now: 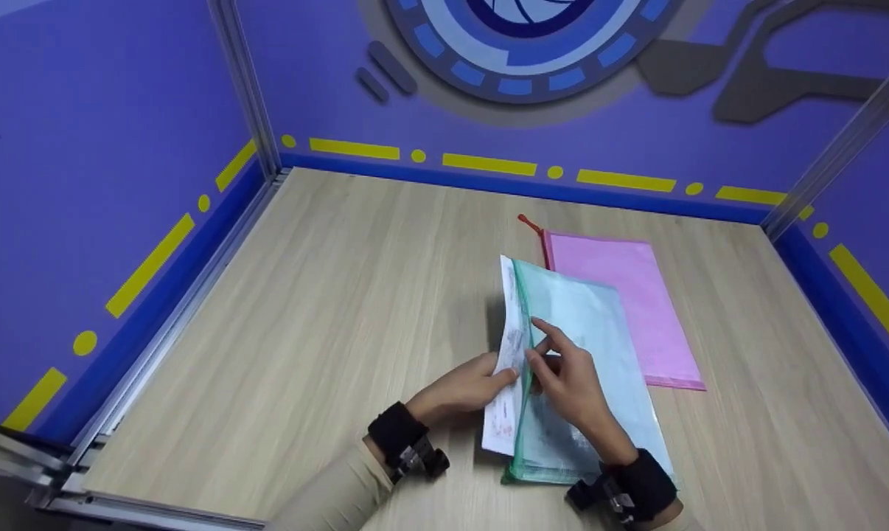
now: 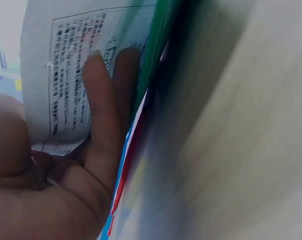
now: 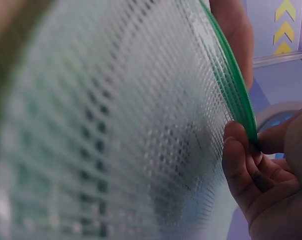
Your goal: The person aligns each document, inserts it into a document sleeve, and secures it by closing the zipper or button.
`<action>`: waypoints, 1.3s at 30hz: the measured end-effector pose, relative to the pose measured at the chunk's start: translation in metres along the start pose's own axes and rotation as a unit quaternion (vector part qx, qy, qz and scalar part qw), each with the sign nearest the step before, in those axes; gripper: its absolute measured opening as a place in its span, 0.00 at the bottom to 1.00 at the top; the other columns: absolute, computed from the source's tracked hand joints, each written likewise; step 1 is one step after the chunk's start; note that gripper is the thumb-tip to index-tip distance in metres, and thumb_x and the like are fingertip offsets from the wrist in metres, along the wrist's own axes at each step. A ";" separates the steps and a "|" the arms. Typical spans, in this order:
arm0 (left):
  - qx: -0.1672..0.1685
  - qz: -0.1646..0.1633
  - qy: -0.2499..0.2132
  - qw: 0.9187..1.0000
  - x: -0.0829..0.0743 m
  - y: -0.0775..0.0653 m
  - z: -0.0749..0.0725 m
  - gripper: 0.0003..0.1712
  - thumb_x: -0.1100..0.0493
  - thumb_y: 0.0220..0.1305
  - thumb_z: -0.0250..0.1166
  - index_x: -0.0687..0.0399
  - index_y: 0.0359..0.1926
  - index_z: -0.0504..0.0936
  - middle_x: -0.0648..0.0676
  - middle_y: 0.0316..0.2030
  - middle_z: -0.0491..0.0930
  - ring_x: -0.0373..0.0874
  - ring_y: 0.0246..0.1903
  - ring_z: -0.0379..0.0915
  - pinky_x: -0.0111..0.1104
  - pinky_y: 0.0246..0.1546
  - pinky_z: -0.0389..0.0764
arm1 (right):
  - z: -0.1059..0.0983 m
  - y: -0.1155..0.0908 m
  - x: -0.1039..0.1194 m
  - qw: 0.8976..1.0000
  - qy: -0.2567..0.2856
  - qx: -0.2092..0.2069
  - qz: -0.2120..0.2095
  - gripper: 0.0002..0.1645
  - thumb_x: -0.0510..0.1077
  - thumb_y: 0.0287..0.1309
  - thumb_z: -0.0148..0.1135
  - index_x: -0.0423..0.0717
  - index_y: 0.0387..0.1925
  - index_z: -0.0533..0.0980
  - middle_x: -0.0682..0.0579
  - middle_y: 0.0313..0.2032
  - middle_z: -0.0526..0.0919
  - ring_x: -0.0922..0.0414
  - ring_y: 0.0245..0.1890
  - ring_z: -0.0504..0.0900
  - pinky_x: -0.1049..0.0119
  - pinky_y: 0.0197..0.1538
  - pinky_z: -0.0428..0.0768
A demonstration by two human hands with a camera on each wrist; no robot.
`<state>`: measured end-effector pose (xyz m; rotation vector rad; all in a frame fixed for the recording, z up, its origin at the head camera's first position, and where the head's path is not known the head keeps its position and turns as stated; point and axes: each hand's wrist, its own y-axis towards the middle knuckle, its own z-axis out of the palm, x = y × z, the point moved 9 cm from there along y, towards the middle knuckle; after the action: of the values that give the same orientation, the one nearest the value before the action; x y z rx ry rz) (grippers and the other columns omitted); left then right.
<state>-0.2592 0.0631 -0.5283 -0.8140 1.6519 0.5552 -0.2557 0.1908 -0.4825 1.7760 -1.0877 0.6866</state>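
A green mesh zipper pouch (image 1: 588, 306) lies tilted near the table's front, its long zippered side facing left. Printed paper sheets (image 1: 500, 424) stick out along that side; in the left wrist view the printed text (image 2: 71, 75) shows close up. My left hand (image 1: 468, 385) grips the sheets at their left edge, thumb on top and fingers behind. At the pouch's green edge (image 3: 235, 82), my right hand (image 1: 573, 380) pinches the rim between thumb and fingers. How far the sheets reach inside is hard to tell through the mesh.
A pink zipper pouch (image 1: 658, 310) with a red zipper and pull cord (image 1: 531, 223) lies behind, partly under the green one. Purple panels (image 1: 489, 133) wall the wooden table (image 1: 326, 295) at the back and both sides, with metal posts (image 1: 249, 88) at the corners.
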 end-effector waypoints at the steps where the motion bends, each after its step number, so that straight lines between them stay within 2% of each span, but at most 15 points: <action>1: -0.003 0.002 0.008 1.000 -0.001 0.000 0.001 0.17 0.57 0.84 0.49 0.58 0.59 0.81 0.50 0.36 0.86 0.37 0.31 0.82 0.28 0.36 0.80 | 0.001 0.000 0.002 1.000 0.003 -0.004 -0.006 0.29 0.35 0.74 0.63 0.39 0.73 0.72 0.55 0.31 0.81 0.61 0.14 0.76 0.71 0.20 0.75; 6: -0.004 0.020 0.075 0.997 -0.003 0.001 0.012 0.15 0.61 0.81 0.48 0.56 0.53 0.81 0.46 0.45 0.79 0.36 0.42 0.74 0.29 0.49 0.75 | 0.006 -0.003 0.011 0.999 0.021 -0.014 -0.034 0.29 0.32 0.73 0.64 0.39 0.72 0.72 0.54 0.31 0.81 0.65 0.14 0.73 0.72 0.19 0.74; 7: 0.001 0.022 0.078 0.997 -0.002 0.001 0.014 0.14 0.62 0.81 0.48 0.56 0.50 0.81 0.46 0.44 0.78 0.36 0.42 0.72 0.29 0.48 0.73 | 0.008 -0.003 0.012 0.999 0.026 -0.011 -0.038 0.29 0.32 0.72 0.63 0.39 0.72 0.72 0.53 0.31 0.81 0.65 0.13 0.73 0.72 0.18 0.73; 11: 0.038 0.041 0.024 0.998 -0.002 0.004 0.023 0.13 0.64 0.82 0.46 0.59 0.49 0.79 0.45 0.46 0.74 0.35 0.43 0.69 0.27 0.46 0.68 | 0.012 -0.005 0.016 0.997 0.058 0.007 -0.054 0.31 0.28 0.72 0.62 0.38 0.73 0.71 0.50 0.31 0.81 0.64 0.13 0.70 0.72 0.18 0.72; 14: 0.054 0.031 -0.029 0.998 0.001 0.003 0.028 0.13 0.63 0.83 0.47 0.56 0.39 0.76 0.43 0.38 0.70 0.35 0.36 0.65 0.28 0.40 0.64 | 0.014 -0.006 0.019 0.993 0.092 0.026 -0.064 0.31 0.27 0.72 0.60 0.35 0.74 0.69 0.46 0.31 0.81 0.58 0.12 0.72 0.69 0.18 0.73; 16: 0.052 0.025 -0.030 0.998 0.003 0.003 0.028 0.14 0.60 0.84 0.48 0.52 0.36 0.74 0.42 0.34 0.67 0.35 0.32 0.62 0.28 0.37 0.63 | 0.015 -0.006 0.020 0.992 0.105 0.031 -0.068 0.31 0.27 0.72 0.60 0.34 0.74 0.69 0.44 0.32 0.81 0.52 0.12 0.73 0.68 0.18 0.74; 18: 0.043 0.024 0.001 0.999 0.003 0.003 0.025 0.16 0.59 0.83 0.49 0.51 0.32 0.71 0.43 0.29 0.64 0.36 0.28 0.60 0.29 0.34 0.62 | 0.012 -0.005 0.021 0.992 0.109 0.028 -0.064 0.30 0.28 0.73 0.60 0.35 0.74 0.69 0.43 0.32 0.81 0.49 0.12 0.73 0.67 0.18 0.74; 21: 0.004 0.031 0.073 0.997 -0.003 0.002 0.008 0.10 0.55 0.82 0.54 0.51 0.43 0.80 0.41 0.33 0.76 0.32 0.30 0.71 0.26 0.35 0.71 | 0.005 -0.003 0.019 0.994 0.106 0.009 -0.041 0.28 0.32 0.75 0.60 0.38 0.73 0.70 0.43 0.32 0.81 0.48 0.12 0.74 0.65 0.18 0.75; 24: -0.075 0.031 0.104 0.991 -0.010 -0.001 -0.020 0.15 0.53 0.80 0.60 0.55 0.57 0.82 0.46 0.39 0.86 0.37 0.32 0.83 0.29 0.35 0.81 | -0.004 -0.002 0.015 0.994 0.108 -0.015 -0.013 0.27 0.34 0.76 0.60 0.38 0.73 0.71 0.41 0.33 0.81 0.50 0.14 0.77 0.62 0.19 0.78; 28: -0.199 0.032 0.111 0.973 -0.014 -0.007 -0.054 0.15 0.55 0.78 0.62 0.60 0.56 0.82 0.54 0.41 0.86 0.46 0.36 0.86 0.36 0.38 0.85 | -0.016 0.000 0.010 0.993 0.106 -0.041 0.005 0.27 0.35 0.77 0.60 0.37 0.73 0.70 0.38 0.33 0.79 0.52 0.17 0.79 0.63 0.22 0.81; 30: -0.215 0.021 0.127 0.968 -0.011 -0.009 -0.059 0.18 0.55 0.78 0.62 0.63 0.58 0.80 0.55 0.44 0.84 0.46 0.40 0.84 0.36 0.42 0.84 | -0.019 0.001 0.008 0.994 0.101 -0.047 0.001 0.28 0.34 0.76 0.60 0.37 0.73 0.69 0.39 0.33 0.79 0.52 0.19 0.79 0.65 0.24 0.81; 32: -0.182 0.000 0.104 0.978 -0.004 -0.007 -0.054 0.24 0.53 0.80 0.60 0.66 0.64 0.76 0.56 0.47 0.84 0.48 0.39 0.86 0.38 0.42 0.86 | -0.021 0.002 0.009 0.995 0.090 -0.051 -0.013 0.29 0.32 0.75 0.60 0.37 0.73 0.69 0.40 0.32 0.79 0.54 0.22 0.78 0.67 0.27 0.80; 35: -0.097 -0.043 0.027 0.994 0.008 -0.004 -0.038 0.29 0.47 0.83 0.57 0.64 0.70 0.71 0.57 0.47 0.87 0.51 0.33 0.88 0.41 0.36 0.89 | -0.022 0.002 0.010 0.995 0.075 -0.055 -0.039 0.31 0.28 0.73 0.60 0.36 0.74 0.68 0.42 0.31 0.80 0.55 0.26 0.78 0.71 0.33 0.79; 37: -0.049 -0.060 -0.025 0.997 0.011 -0.003 -0.028 0.25 0.47 0.84 0.56 0.60 0.68 0.74 0.56 0.42 0.88 0.53 0.27 0.88 0.44 0.30 0.89 | -0.020 0.002 0.012 0.995 0.064 -0.051 -0.057 0.33 0.26 0.70 0.61 0.36 0.74 0.68 0.44 0.30 0.81 0.55 0.28 0.78 0.71 0.38 0.79; 39: -0.023 -0.060 -0.052 0.997 0.011 -0.003 -0.022 0.19 0.50 0.84 0.55 0.59 0.60 0.78 0.55 0.35 0.85 0.50 0.24 0.87 0.43 0.28 0.89 | -0.017 0.002 0.014 0.995 0.052 -0.037 -0.070 0.35 0.26 0.69 0.63 0.38 0.75 0.68 0.46 0.32 0.83 0.54 0.33 0.81 0.69 0.45 0.81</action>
<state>-0.2725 0.0426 -0.5338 -0.8964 1.4899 0.5445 -0.2511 0.2004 -0.4633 1.7161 -0.8984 0.6367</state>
